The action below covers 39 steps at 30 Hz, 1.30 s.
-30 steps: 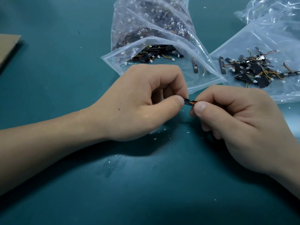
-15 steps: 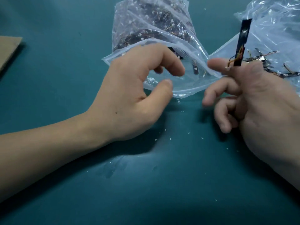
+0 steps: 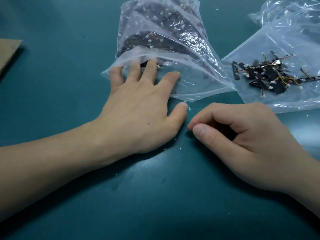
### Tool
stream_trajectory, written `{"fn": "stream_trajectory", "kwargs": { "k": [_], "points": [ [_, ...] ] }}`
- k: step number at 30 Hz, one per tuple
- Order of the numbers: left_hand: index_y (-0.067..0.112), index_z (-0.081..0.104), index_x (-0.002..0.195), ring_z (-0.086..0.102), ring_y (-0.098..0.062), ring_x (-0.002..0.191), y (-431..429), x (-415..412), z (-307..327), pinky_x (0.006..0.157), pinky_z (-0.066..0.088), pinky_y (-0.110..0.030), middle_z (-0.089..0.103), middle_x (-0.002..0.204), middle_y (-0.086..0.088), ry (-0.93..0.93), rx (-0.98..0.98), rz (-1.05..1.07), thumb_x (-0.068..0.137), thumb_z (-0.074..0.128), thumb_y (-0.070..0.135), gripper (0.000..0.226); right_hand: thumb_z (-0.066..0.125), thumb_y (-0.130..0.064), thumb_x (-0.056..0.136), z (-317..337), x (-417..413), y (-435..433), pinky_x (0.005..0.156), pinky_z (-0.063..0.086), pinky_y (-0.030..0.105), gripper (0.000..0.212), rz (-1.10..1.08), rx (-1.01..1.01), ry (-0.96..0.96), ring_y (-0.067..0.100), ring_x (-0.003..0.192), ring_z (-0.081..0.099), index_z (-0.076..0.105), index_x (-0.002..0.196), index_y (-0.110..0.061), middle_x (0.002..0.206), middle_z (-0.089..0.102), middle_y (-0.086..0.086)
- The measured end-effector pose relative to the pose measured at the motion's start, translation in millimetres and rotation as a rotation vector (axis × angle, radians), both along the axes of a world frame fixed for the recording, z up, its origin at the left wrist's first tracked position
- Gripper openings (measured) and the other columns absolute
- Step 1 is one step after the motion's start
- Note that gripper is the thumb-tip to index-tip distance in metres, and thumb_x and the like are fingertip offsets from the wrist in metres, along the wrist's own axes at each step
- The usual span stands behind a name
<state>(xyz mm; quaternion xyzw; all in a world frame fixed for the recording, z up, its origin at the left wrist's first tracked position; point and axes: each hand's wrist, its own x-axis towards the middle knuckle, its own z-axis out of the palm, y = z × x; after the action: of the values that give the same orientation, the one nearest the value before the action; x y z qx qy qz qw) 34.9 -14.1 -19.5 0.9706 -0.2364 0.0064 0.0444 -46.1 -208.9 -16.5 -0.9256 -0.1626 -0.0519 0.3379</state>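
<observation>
Left hand (image 3: 138,108), fingers straight, sits inside the mouth of the clear plastic bag of small black wired parts (image 3: 164,37) on the teal table (image 3: 52,101), gripping nothing. Right hand (image 3: 251,144) curls just beside, thumb on forefinger. Pinching something? Can't tell.

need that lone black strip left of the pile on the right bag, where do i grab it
Pinch the strip across its two long edges near the middle, coming from above and the left. It lies flat at the left edge of the pile, with bare bag on that side; tangled wires crowd its right.
</observation>
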Motion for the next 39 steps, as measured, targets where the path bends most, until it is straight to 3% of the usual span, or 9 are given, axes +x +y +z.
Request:
{"fn": "stream_trajectory", "kwargs": {
  "k": [5, 8, 16, 20, 23, 26, 32, 37, 39],
  "points": [
    [0.032, 0.041, 0.15, 0.023, -0.029, 0.152, 2, -2, 0, 0.122, 0.015, -0.053, 0.035, 0.162, -0.004, -0.036, -0.082, -0.075, 0.091, 0.026, 0.065, 0.069, 0.063, -0.034, 0.097, 3, 0, 1, 0.062, 0.042, 0.017, 0.012, 0.002, -0.003, -0.009, 0.002, 0.069, 0.062, 0.075, 0.095, -0.03, 0.072, 0.065, -0.021],
    [0.028, 0.058, 0.135, 0.04, -0.024, 0.136, 2, -2, 2, 0.111, 0.023, -0.041, 0.053, 0.143, 0.006, -0.084, -0.189, -0.201, 0.093, 0.042, 0.052, 0.052, 0.063, -0.034, 0.097, 2, 1, 1, 0.062, 0.043, 0.018, 0.012, 0.009, -0.008, -0.016, 0.003, 0.068, 0.062, 0.074, 0.095, -0.03, 0.071, 0.065, -0.021],
    [0.022, 0.071, 0.115, 0.056, -0.021, 0.094, 2, 4, -4, 0.091, 0.048, -0.046, 0.068, 0.099, 0.013, -0.056, -0.526, -0.36, 0.088, 0.059, 0.008, 0.032, 0.063, -0.033, 0.096, 2, 0, 0, 0.062, 0.046, 0.022, 0.011, -0.017, -0.014, -0.027, 0.007, 0.068, 0.064, 0.073, 0.093, -0.03, 0.072, 0.067, -0.015],
    [0.012, 0.068, 0.118, 0.057, -0.004, 0.087, 5, 6, -4, 0.085, 0.046, -0.02, 0.067, 0.098, 0.008, -0.055, -0.76, -0.399, 0.092, 0.063, -0.002, 0.03, 0.068, -0.038, 0.092, -4, 1, 1, 0.052, 0.041, 0.019, 0.016, -0.158, 0.256, -0.006, 0.017, 0.05, 0.054, 0.061, 0.105, -0.033, 0.065, 0.064, -0.002],
    [0.011, 0.062, 0.123, 0.064, -0.018, 0.088, 5, 3, -3, 0.08, 0.053, -0.033, 0.068, 0.098, 0.003, 0.031, -0.89, -0.468, 0.094, 0.064, -0.003, 0.032, 0.067, -0.05, 0.088, -4, 3, 0, 0.048, 0.042, 0.026, 0.028, -0.206, 0.374, 0.021, 0.02, 0.046, 0.052, 0.059, 0.112, -0.037, 0.065, 0.064, 0.002],
    [0.009, 0.062, 0.123, 0.065, -0.021, 0.085, 6, 1, -1, 0.075, 0.054, -0.037, 0.069, 0.098, 0.002, 0.079, -0.889, -0.513, 0.095, 0.067, 0.0, 0.03, 0.064, -0.046, 0.094, -3, 3, 2, 0.05, 0.047, 0.029, 0.015, -0.187, 0.265, -0.032, 0.02, 0.054, 0.059, 0.067, 0.1, -0.033, 0.072, 0.068, -0.003],
    [0.015, 0.073, 0.113, 0.059, -0.009, 0.078, 8, 3, 3, 0.073, 0.049, -0.023, 0.066, 0.09, 0.013, 0.066, -0.802, -0.416, 0.096, 0.069, 0.018, 0.017, 0.069, -0.028, 0.096, -2, 3, 3, 0.053, 0.04, 0.007, 0.006, -0.214, 0.372, -0.036, 0.007, 0.05, 0.064, 0.072, 0.091, -0.03, 0.069, 0.072, -0.01],
    [0.014, 0.078, 0.1, 0.058, -0.012, 0.078, 7, 1, 5, 0.072, 0.045, -0.022, 0.068, 0.088, -0.001, -0.006, -0.804, -0.485, 0.096, 0.072, 0.012, 0.008, 0.051, -0.047, 0.102, 2, 2, 3, 0.048, 0.047, 0.033, 0.033, -0.182, 0.311, -0.001, 0.017, 0.049, 0.059, 0.073, 0.087, -0.027, 0.066, 0.069, -0.009],
    [0.013, 0.077, 0.101, 0.059, -0.01, 0.082, 6, 0, 6, 0.074, 0.045, -0.021, 0.069, 0.092, -0.003, -0.013, -0.805, -0.51, 0.095, 0.074, 0.011, 0.008, 0.049, -0.047, 0.101, 3, 3, 4, 0.049, 0.045, 0.034, 0.034, -0.181, 0.251, 0.013, 0.019, 0.05, 0.057, 0.07, 0.081, -0.029, 0.066, 0.07, -0.012]
  ]
}}
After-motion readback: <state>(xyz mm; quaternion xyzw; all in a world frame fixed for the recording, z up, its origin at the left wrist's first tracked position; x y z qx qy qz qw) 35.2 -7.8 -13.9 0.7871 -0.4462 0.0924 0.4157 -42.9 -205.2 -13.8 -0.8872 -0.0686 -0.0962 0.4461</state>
